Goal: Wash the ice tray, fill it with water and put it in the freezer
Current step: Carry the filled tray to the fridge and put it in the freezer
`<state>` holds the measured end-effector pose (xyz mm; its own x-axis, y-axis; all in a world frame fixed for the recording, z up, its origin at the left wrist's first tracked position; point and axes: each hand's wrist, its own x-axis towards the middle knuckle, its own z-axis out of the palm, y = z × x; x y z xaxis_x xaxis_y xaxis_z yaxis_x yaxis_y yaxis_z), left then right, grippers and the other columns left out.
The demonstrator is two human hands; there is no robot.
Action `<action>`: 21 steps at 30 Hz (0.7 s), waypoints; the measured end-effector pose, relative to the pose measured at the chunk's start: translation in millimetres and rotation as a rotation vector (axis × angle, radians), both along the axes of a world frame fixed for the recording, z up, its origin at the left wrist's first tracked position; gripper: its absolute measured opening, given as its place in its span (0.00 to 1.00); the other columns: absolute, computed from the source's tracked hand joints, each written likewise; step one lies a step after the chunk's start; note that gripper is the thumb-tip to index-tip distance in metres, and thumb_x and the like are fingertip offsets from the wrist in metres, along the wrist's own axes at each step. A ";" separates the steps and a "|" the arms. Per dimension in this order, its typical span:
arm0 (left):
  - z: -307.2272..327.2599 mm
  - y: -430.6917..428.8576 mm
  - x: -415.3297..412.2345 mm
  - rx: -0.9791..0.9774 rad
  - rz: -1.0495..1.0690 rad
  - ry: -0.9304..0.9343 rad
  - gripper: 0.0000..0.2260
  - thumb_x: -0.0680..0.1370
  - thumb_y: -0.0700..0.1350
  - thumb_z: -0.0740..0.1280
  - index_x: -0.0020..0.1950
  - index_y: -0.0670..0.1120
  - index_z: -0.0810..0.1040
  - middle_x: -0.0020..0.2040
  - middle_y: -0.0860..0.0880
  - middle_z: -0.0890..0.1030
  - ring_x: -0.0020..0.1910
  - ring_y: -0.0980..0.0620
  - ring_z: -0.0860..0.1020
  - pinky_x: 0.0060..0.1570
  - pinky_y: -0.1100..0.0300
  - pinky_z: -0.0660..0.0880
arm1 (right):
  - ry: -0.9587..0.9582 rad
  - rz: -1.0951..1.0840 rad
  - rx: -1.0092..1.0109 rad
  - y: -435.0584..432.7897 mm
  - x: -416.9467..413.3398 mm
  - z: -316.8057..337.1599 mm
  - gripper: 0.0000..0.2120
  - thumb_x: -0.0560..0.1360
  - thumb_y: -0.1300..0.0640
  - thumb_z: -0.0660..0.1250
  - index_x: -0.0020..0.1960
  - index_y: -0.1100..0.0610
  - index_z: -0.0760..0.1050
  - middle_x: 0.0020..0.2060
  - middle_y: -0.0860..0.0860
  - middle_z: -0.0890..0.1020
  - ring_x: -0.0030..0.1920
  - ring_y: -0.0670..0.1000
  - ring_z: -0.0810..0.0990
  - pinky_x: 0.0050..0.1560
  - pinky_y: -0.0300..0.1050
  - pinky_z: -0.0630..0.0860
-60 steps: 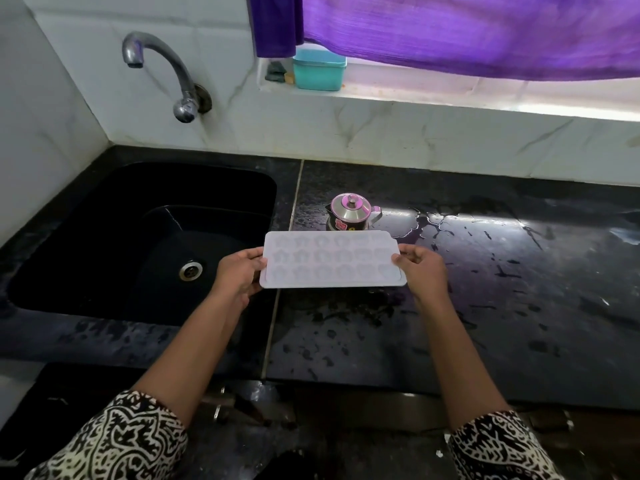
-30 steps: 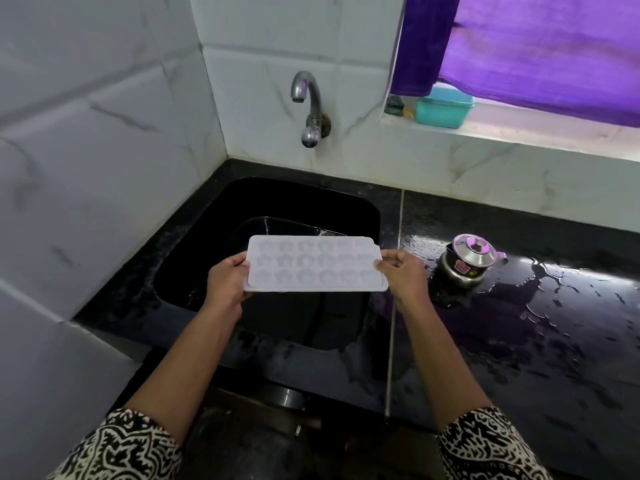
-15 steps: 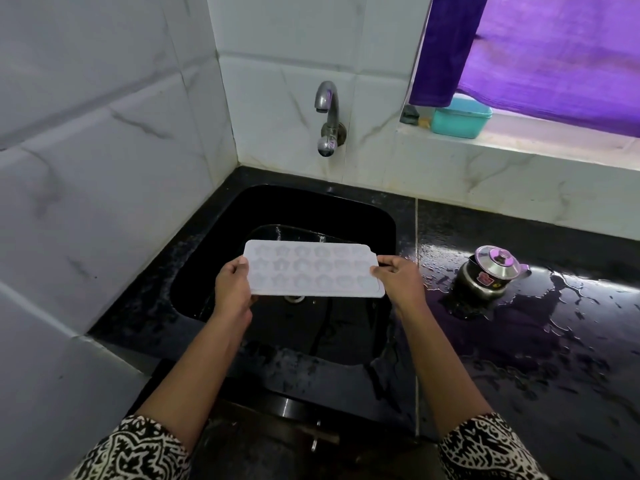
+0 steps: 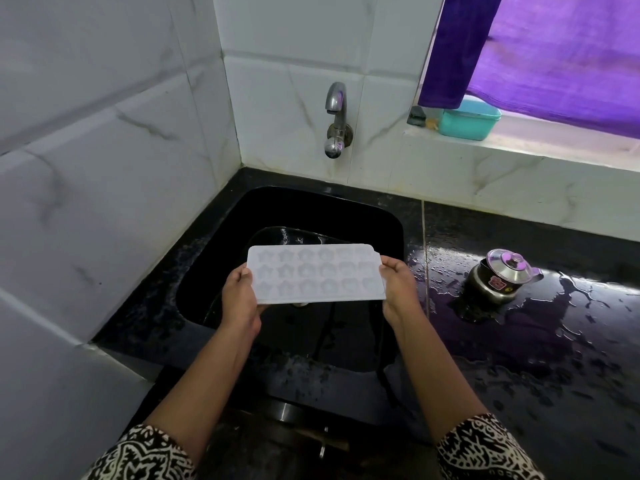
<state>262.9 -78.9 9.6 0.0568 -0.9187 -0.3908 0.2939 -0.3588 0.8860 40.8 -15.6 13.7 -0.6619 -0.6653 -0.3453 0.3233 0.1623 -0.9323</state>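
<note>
Ice tray (image 4: 315, 273), pale plastic with star-shaped moulds, over glossy black sink (image 4: 388, 216).

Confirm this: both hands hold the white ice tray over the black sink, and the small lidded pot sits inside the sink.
Not quite. The head view shows the small lidded pot on the wet counter right of the sink. The left hand and right hand do hold the white ice tray over it.

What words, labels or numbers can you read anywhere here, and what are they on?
Red label on the small steel pot: its marks are too blurred to read.
No text shows on the ice tray, the tap or the teal box.
</note>
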 end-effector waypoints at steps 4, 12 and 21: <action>0.3 -1.7 4.6 -0.002 -0.013 -0.012 0.11 0.85 0.44 0.54 0.64 0.47 0.72 0.53 0.47 0.80 0.50 0.47 0.79 0.44 0.50 0.78 | -0.006 -0.005 -0.011 -2.4 5.8 -4.4 0.11 0.79 0.69 0.55 0.55 0.60 0.74 0.51 0.56 0.79 0.47 0.53 0.78 0.42 0.43 0.76; -2.1 3.6 6.8 -0.043 0.001 -0.031 0.14 0.84 0.40 0.52 0.66 0.43 0.73 0.53 0.46 0.81 0.50 0.49 0.80 0.43 0.58 0.76 | -0.027 -0.013 -0.036 -3.3 5.0 -0.8 0.12 0.79 0.68 0.56 0.47 0.55 0.75 0.49 0.56 0.80 0.46 0.53 0.79 0.42 0.46 0.77; -2.9 17.4 3.9 0.001 0.054 0.022 0.16 0.84 0.38 0.53 0.67 0.41 0.75 0.58 0.41 0.81 0.54 0.46 0.81 0.45 0.56 0.78 | -0.104 0.020 0.000 -1.1 -4.9 -5.3 0.11 0.79 0.68 0.57 0.48 0.56 0.75 0.53 0.58 0.80 0.50 0.56 0.79 0.39 0.46 0.77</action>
